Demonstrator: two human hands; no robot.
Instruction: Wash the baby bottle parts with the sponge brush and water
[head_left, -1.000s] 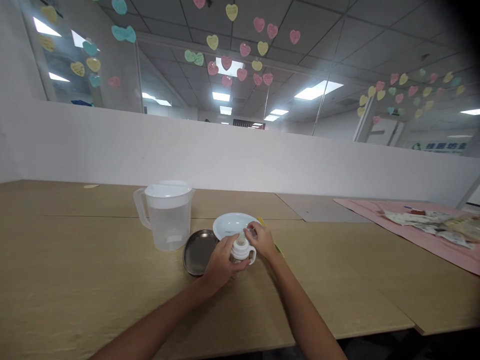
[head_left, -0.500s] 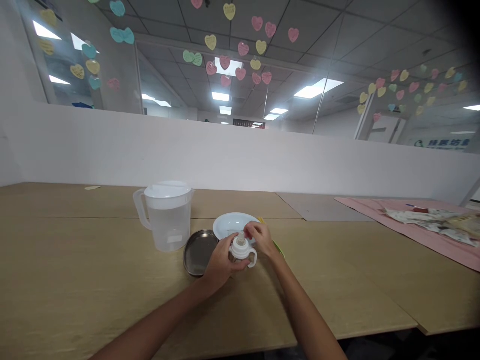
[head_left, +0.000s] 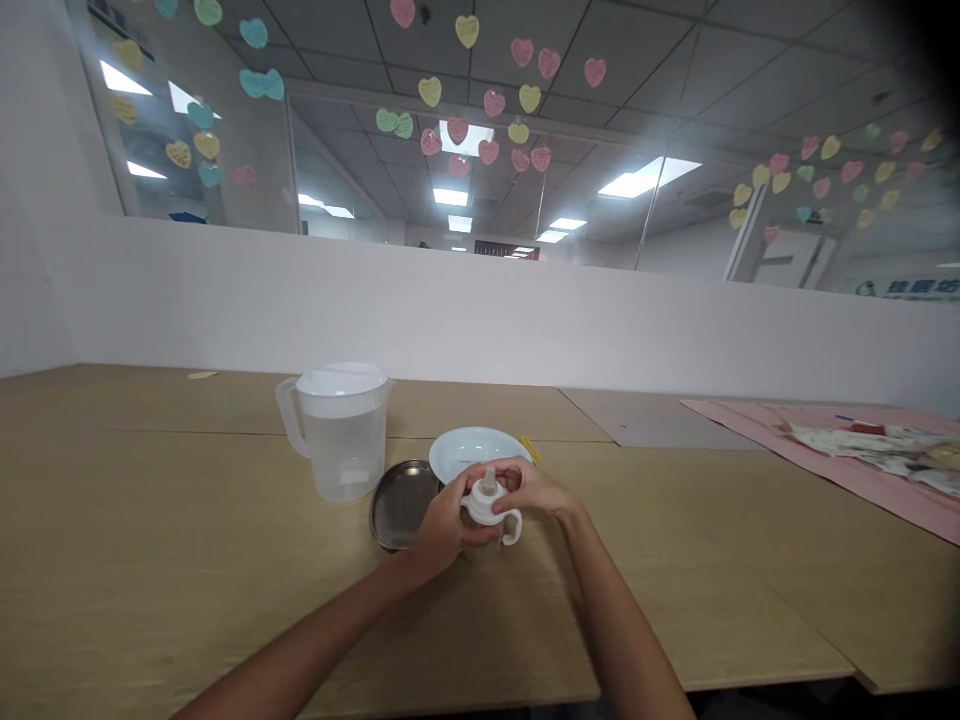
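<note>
A small baby bottle (head_left: 486, 502) with a white collar, white handles and a clear teat stands upright between my hands. My left hand (head_left: 448, 520) is wrapped round its left side, below the collar. The fingers of my right hand (head_left: 531, 487) close on the white collar from the right and behind. Behind the bottle lies a white bowl (head_left: 469, 443), partly covered by my fingers. A dark metal tray (head_left: 401, 507) sits just left of my left hand.
A lidded clear pitcher (head_left: 343, 440) of water stands at the left behind the tray. Something yellow (head_left: 531, 450) lies at the bowl's right edge. A pink cloth (head_left: 795, 445) with packets covers the right side of the wooden table (head_left: 187, 560). A white wall rises behind.
My right hand has come down from beside the teat onto the bottle's collar and gripped it. The view has shifted slightly, and the green item near my right wrist is now hidden.
</note>
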